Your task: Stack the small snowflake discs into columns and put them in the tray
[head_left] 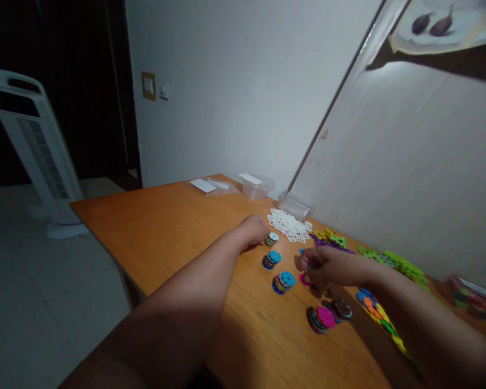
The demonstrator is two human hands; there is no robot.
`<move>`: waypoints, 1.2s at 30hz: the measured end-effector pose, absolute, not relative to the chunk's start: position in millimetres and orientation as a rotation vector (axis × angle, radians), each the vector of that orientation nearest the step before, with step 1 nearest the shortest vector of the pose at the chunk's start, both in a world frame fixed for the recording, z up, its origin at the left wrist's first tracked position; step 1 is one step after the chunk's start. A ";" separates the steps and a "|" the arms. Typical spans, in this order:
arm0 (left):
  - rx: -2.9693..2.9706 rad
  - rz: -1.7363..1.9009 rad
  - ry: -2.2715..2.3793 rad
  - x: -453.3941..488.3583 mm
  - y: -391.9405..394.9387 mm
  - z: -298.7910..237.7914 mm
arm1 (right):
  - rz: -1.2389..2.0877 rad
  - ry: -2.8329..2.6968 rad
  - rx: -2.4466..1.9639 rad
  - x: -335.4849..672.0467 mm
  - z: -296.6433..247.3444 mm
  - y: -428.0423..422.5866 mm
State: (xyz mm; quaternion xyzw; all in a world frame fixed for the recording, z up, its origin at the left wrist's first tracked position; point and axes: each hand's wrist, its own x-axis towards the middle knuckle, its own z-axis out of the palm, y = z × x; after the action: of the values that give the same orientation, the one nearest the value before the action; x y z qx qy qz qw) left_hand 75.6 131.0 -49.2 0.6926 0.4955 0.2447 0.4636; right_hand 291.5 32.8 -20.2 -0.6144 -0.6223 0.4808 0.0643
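Observation:
My left hand is closed at a small stack of flower-edged plastic discs with a white one on top, its fingertips against the stack's left side. Over the table to the right, my right hand has its fingers curled together in a pinch. A pink disc shows beside its thumb; whether it is held or lies on the table I cannot tell. Between the hands stand two blue-topped disc stacks, one smaller and one nearer. Closer to me are a pink-topped stack and a dark-topped stack.
A white lattice of joined pieces lies behind the stacks. Clear plastic tubs and flat packets sit at the back edge. Green linked pieces and a multicoloured strip lie right. A white tower fan stands left of the wooden table.

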 end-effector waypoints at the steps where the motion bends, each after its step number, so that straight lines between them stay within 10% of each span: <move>1: 1.699 0.599 1.218 75.7 131.3 -49.6 | 1.477 -1.870 -1.853 294.1 -24.2 31.5; 36: 1.702 0.597 1.230 77.6 133.2 -49.8 | 1.455 -1.781 -1.698 264.6 -7.4 23.5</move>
State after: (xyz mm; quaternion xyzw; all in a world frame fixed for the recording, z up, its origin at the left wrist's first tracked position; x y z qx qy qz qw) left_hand 77.6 133.2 -49.8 0.6918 0.5000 0.2428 0.4609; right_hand 264.6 23.5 -7.4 -0.5881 -0.6167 0.5040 0.1408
